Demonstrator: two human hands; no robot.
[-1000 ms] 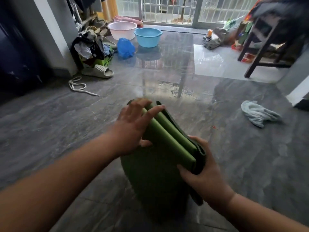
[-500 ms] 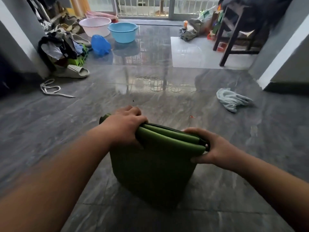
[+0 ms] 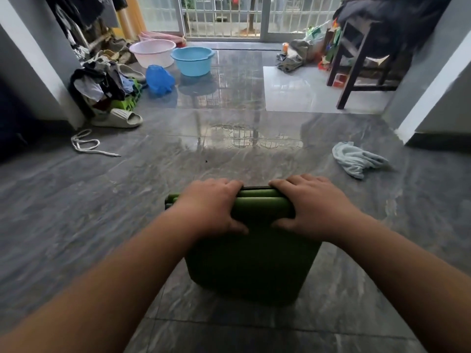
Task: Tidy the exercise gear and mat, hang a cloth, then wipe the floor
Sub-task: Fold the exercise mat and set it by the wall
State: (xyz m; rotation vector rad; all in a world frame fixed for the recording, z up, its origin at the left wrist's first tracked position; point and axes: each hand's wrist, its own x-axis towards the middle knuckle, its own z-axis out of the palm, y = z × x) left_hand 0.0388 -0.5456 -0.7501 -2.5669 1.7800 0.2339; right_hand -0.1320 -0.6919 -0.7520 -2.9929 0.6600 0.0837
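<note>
While my fingers [image 3: 230, 184] curl over the top edge of the folded green mat [image 3: 254, 261], my thumbs press on the side near me, so both hands pinch it tight. My left hand [image 3: 211, 207] holds the left part of the top and my right hand [image 3: 313, 207] holds the right part. They sit side by side with a small bit of mat showing between them.

A moment ago my left hand lay flat and open on the mat, and the mat was turned at a slant. Now both hands grip it and its top edge runs straight across in front of me. The mat stands on the grey floor [image 3: 76, 225] with its layers squeezed together. I think the folding is done and the mat is ready to be picked up and put away.

Other jobs are still left. A pale blue cloth [image 3: 356, 159] lies crumpled on the floor, off to my right and well apart from the mat. A white rope [image 3: 85, 143] lies far to my left, near a slipper [image 3: 119, 118].
</note>
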